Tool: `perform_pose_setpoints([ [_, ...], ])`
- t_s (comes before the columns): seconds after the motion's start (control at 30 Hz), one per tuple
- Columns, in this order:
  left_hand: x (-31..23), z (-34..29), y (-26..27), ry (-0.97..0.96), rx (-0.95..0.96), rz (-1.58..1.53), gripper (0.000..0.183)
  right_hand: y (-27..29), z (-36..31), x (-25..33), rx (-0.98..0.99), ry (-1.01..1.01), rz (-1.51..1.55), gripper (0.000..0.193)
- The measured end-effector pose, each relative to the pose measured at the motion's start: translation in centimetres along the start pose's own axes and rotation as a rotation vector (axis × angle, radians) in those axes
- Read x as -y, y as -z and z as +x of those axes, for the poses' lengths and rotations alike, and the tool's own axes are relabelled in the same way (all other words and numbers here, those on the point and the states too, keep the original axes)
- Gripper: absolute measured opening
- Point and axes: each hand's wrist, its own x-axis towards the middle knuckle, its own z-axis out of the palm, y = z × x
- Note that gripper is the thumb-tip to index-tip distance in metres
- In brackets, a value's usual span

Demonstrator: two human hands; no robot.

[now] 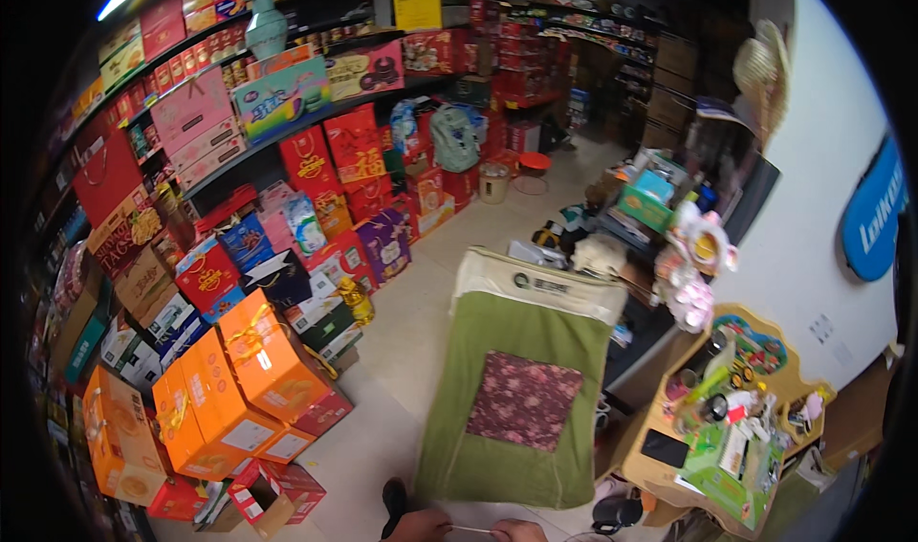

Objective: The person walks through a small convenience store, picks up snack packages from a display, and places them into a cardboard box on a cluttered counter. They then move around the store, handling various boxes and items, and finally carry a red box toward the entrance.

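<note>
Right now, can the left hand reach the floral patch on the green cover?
Probably yes: nothing visible blocks the floral patch, though the left hand holds a thin cord.

- So both our hands are sitting right at the bottom edge, close together but not touching
- Our left hand [421,526] is on the left, bare, fingers curled in
- Our right hand [517,530] is just across from it, also bare and curled
- Both our wrists and forearms are cut off by the frame, sorry
</note>
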Motion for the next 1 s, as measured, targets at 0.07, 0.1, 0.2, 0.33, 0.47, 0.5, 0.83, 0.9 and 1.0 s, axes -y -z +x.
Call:
perform_pose_setpoints([
  [0.07,4.7,-1.6,3.9,0.054,-0.064,-0.016,0.021,-2.4,4.3,1.8,-0.008,0.020,0.018,0.020],
  [0.1,7.3,-2.3,5.4,0.073,-0.136,-0.075,0.021,-3.6,6.8,2.7,0.019,0.006,0.012,0.020],
  [0.2,14.1,-3.5,11.0,0.162,-0.180,-0.135,0.021,-7.0,14.4,6.6,0.118,-0.050,-0.025,0.021],
  [0.33,20.5,-5.5,17.4,0.282,-0.329,-0.236,0.017,-8.6,23.0,12.0,0.121,0.030,0.010,0.022],
  [0.47,25.7,-4.9,22.4,0.327,-0.343,-0.249,0.017,-7.6,31.4,15.7,0.232,-0.002,-0.003,0.021],
  [0.5,26.3,-4.1,23.0,0.356,-0.345,-0.300,0.017,-8.4,32.7,14.4,0.167,0.026,0.048,0.021],
  [0.83,31.1,12.0,33.9,0.132,-0.253,-0.071,0.018,-4.2,51.2,12.1,0.060,0.118,0.065,0.022],
  [0.9,31.0,18.0,37.2,0.038,-0.217,0.025,0.017,-2.5,55.9,10.0,0.075,0.133,0.101,0.023],
  [1.0,31.4,26.5,42.1,-0.056,-0.187,0.145,0.016,2.6,63.5,10.4,0.136,0.129,0.064,0.025],
])
